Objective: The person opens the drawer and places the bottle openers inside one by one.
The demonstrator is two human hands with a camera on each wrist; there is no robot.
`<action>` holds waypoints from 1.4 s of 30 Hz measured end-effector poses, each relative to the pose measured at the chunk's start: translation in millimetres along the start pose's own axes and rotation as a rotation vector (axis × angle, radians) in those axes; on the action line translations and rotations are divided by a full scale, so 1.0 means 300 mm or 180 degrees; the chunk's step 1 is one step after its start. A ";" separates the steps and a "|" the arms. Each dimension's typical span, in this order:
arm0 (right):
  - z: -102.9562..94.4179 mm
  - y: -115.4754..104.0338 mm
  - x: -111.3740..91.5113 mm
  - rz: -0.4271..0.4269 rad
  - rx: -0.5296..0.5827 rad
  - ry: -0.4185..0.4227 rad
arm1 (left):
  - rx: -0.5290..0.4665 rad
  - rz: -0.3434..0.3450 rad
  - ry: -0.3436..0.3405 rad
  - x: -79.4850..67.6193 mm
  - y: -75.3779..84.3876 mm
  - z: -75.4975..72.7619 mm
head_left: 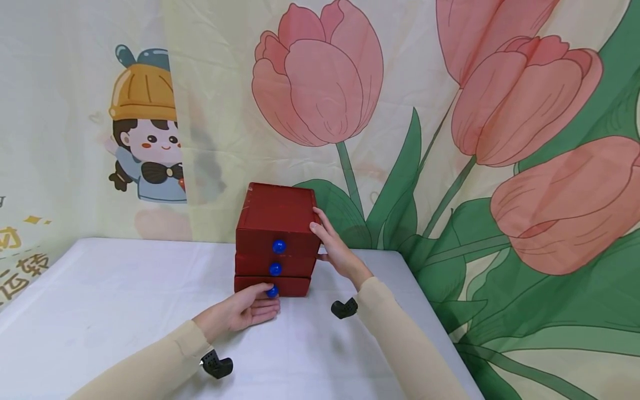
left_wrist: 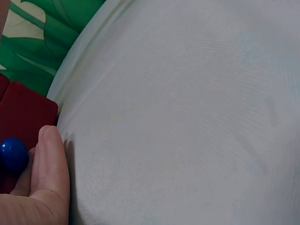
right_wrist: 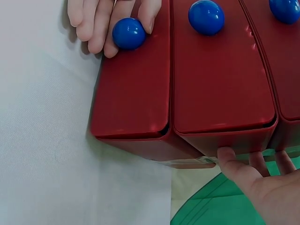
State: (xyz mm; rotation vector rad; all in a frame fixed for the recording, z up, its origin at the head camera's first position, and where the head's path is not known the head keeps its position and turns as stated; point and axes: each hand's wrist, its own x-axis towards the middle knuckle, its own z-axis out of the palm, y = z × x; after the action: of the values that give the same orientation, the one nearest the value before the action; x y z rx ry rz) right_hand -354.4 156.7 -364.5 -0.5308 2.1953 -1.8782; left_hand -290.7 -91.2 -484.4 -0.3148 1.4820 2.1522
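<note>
A dark red three-drawer box (head_left: 277,205) stands on the white-covered table, one blue knob on each drawer front. At the lowest drawer, my left hand (head_left: 242,311) pinches the bottom knob (right_wrist: 129,33) between thumb and forefinger. The other left fingers (left_wrist: 48,159) stretch out straight beneath and beside that knob. My right hand (head_left: 342,253) rests against the box's right side, its fingers extended along the wall; the right wrist view shows the fingertips (right_wrist: 226,153) touching near the middle drawer. The middle knob (head_left: 275,269) and the top knob (head_left: 279,246) are untouched.
White cloth covers the table (head_left: 125,289), whose right edge runs down beside my right forearm. Behind the box hangs a backdrop (head_left: 320,83) printed with pink tulips and a cartoon figure. A black device (head_left: 217,365) sits at my left wrist, another (head_left: 344,309) at my right.
</note>
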 end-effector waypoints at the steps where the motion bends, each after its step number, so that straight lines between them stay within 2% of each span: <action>1: 0.000 0.000 0.000 0.0001 -0.0001 0.0001 | -0.0005 0.0001 -0.0010 0.002 0.001 0.000; 6: 0.000 -0.002 0.003 -0.0004 -0.0009 -0.0010 | -0.0005 -0.0004 -0.0074 0.008 0.004 0.000; 22: 0.009 -0.021 0.007 0.0080 -0.0081 0.0019 | -0.0077 0.0016 0.0020 0.021 0.004 -0.002; 36: 0.002 -0.018 0.011 0.0116 -0.0086 0.0017 | -0.0069 0.0063 -0.0048 0.023 0.003 0.002; 42: 0.002 -0.031 0.004 0.0085 -0.0164 0.0114 | 0.0005 0.0112 -0.0116 0.023 -0.002 -0.004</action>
State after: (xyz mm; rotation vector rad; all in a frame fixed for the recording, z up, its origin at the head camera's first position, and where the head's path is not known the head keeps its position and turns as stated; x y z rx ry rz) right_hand -354.1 154.4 -355.3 -0.4779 2.2677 -1.8362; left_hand -296.3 -90.4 -488.5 -0.2495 1.4794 2.1725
